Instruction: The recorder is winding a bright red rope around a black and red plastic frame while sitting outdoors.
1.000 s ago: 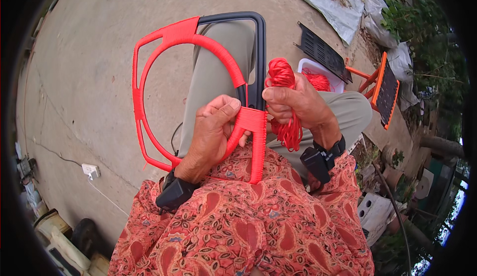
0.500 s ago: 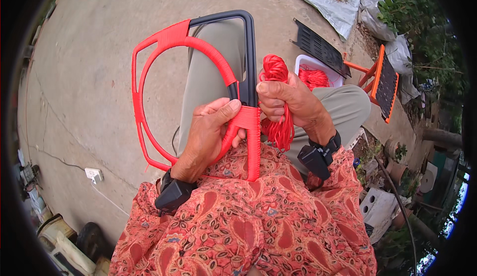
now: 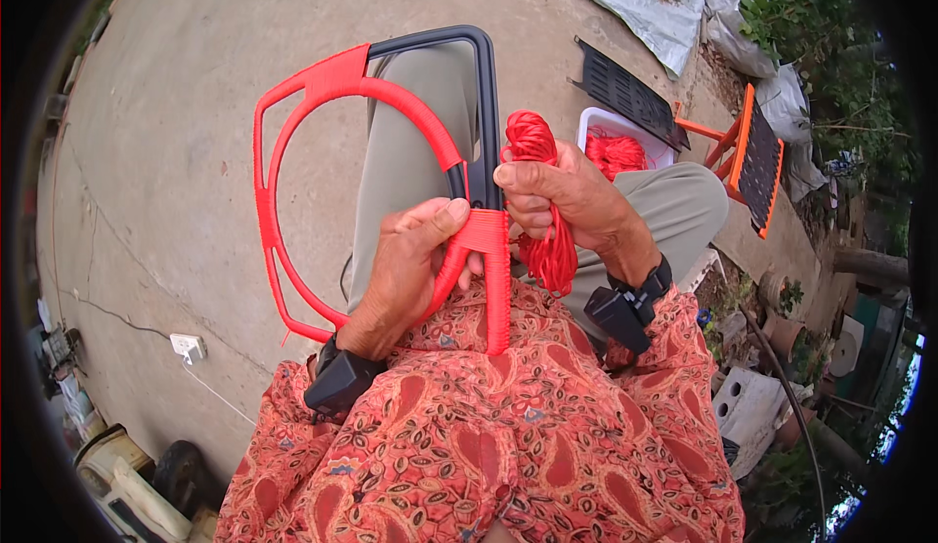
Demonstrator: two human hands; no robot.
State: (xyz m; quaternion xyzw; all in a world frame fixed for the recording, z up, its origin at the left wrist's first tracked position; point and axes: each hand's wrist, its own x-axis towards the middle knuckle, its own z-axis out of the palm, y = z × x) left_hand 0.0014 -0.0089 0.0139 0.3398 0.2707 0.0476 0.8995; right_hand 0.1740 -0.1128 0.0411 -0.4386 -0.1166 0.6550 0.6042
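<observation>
A dark frame (image 3: 488, 84) with a ring inside a squarish outline rests upright on my lap, mostly wound in red cord (image 3: 335, 76). Bare dark tube shows along its top and upper right side. My left hand (image 3: 405, 255) grips the wrapped ring at the lower right, thumb beside the joint where ring and side bar meet. In my right hand (image 3: 567, 196) is a bundle of red cord (image 3: 531, 138), its loops hanging below the fist. That fist is close against the frame's right bar; whether it touches is unclear.
A white tub (image 3: 660, 151) with more red cord stands past my right knee. Behind it are a black slotted panel (image 3: 630, 89) and an orange-framed stand (image 3: 752, 167). A white power socket block (image 3: 188, 348) lies on the concrete at left. Hollow blocks (image 3: 747, 406) lie at lower right.
The frame has shifted very slightly to the left. My right hand with the cord bundle has moved a little left, closer to the bar. My left hand keeps its grip.
</observation>
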